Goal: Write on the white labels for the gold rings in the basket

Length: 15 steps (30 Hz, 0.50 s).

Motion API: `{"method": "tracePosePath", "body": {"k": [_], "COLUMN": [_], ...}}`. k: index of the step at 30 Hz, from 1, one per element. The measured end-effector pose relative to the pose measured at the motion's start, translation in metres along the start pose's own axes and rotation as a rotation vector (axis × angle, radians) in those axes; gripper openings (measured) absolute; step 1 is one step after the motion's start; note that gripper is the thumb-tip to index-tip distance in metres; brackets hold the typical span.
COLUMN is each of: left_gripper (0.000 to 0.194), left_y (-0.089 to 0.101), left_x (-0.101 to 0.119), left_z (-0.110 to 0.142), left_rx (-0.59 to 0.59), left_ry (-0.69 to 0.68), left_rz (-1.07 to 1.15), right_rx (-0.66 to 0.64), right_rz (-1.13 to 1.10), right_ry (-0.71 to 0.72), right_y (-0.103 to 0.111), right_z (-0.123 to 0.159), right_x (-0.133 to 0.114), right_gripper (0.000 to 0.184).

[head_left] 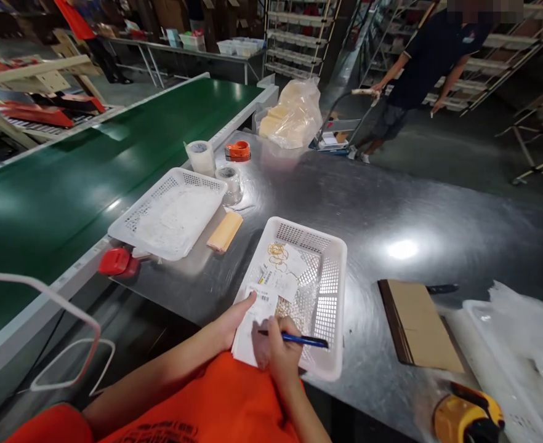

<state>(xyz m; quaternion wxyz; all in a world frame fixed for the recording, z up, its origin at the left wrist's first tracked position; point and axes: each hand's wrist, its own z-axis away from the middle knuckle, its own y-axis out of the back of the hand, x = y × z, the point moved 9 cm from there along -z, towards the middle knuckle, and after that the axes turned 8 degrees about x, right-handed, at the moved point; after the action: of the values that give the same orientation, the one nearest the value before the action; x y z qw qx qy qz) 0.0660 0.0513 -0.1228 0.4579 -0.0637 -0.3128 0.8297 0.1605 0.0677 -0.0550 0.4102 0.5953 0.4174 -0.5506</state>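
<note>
A white perforated basket [338,277] stands at the front edge of the metal table, close to my body. My left hand [231,320] grips a printed paper slip [248,344] at its left edge, thumb on top, over the basket's near side. In my right hand [284,351] is a blue pen [306,339], its dark tip close above the paper. Farther inside the basket lie gold-coloured rings [278,253] of thin jewellery, with white cards [286,285] and a barcode label beside them.
Left on the table are another white basket [220,191], tape rolls [201,157], an orange tape dispenser [237,151] and a yellowish packet [225,231]. A green conveyor [160,132] runs alongside. Cardboard [419,323] and a yellow tape roll [451,418] lie right. A person [433,58] holds a trolley behind.
</note>
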Motion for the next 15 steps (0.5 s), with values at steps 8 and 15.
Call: {"method": "tracePosePath", "body": {"k": [8,15], "left_gripper": [0.030,0.041], "left_y": [0.059,0.063], "left_x": [0.022,0.018], "left_z": [-0.019,-0.031], "left_rx": [0.114,0.160], "left_ry": [-0.117,-0.147], "left_rz": [-0.026,0.000], "right_rx": [-0.159,-0.305], "right_rz": [0.651,0.856], "right_ry": [0.017,0.260], "right_y": [0.011,-0.031], "right_z": [-0.108,-0.119], "right_x": [0.084,0.098], "right_gripper": [0.035,0.023]}}
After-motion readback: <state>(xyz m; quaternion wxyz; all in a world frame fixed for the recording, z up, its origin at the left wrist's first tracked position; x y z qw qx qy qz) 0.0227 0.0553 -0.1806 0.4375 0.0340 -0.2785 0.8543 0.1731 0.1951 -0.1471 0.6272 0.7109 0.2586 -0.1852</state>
